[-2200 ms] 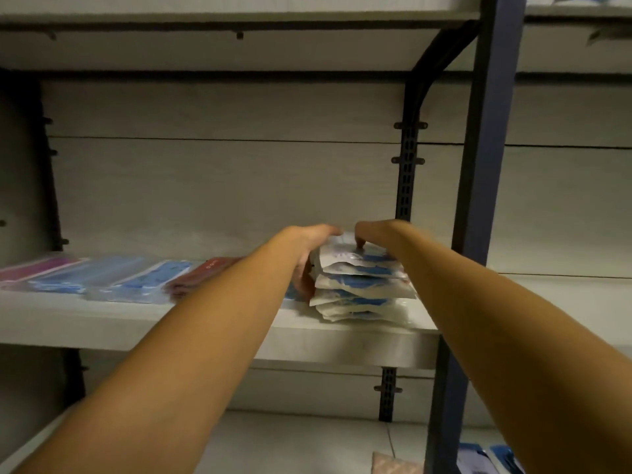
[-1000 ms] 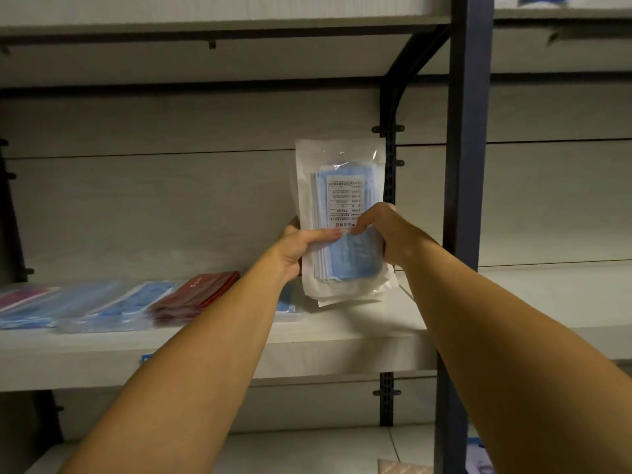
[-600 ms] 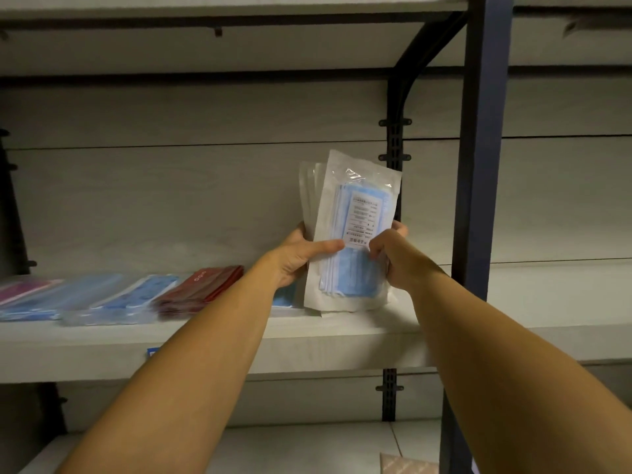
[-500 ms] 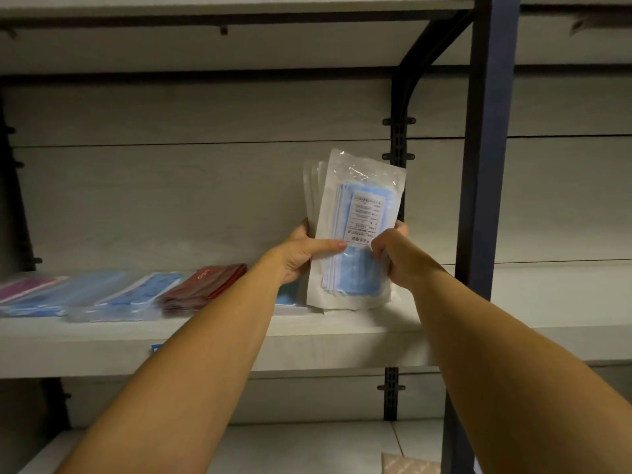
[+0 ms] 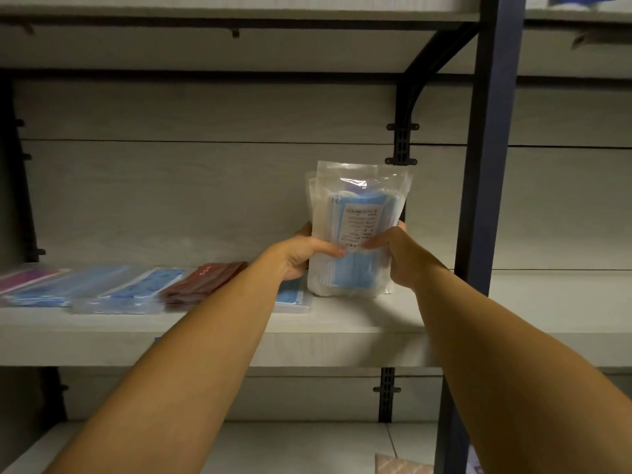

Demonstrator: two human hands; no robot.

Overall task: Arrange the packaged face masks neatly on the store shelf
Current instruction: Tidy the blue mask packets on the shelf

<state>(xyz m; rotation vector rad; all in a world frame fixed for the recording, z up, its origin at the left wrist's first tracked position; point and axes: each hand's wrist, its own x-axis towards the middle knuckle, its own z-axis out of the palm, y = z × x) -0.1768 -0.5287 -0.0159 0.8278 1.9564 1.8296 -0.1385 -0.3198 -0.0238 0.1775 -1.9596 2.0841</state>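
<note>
A bundle of clear packs of blue face masks (image 5: pixel 357 213) stands upright on the white shelf (image 5: pixel 342 340), its lower edge touching the board. My left hand (image 5: pixel 301 254) grips the bundle's left side, thumb across the front. My right hand (image 5: pixel 396 254) grips its right side, thumb on the white label. The front pack sits a little higher than those behind it.
Flat mask packs lie in a row to the left: dark red ones (image 5: pixel 201 282), blue ones (image 5: pixel 143 289), and a pink one (image 5: pixel 24 277) at the far left. A dark blue upright post (image 5: pixel 485 165) stands right of the bundle. A black bracket (image 5: pixel 403 142) is behind it.
The stack lay flat on the shelf, then both hands lifted and turned it upright. In the last half second the tilted front pack straightened and the bundle settled onto the shelf.
</note>
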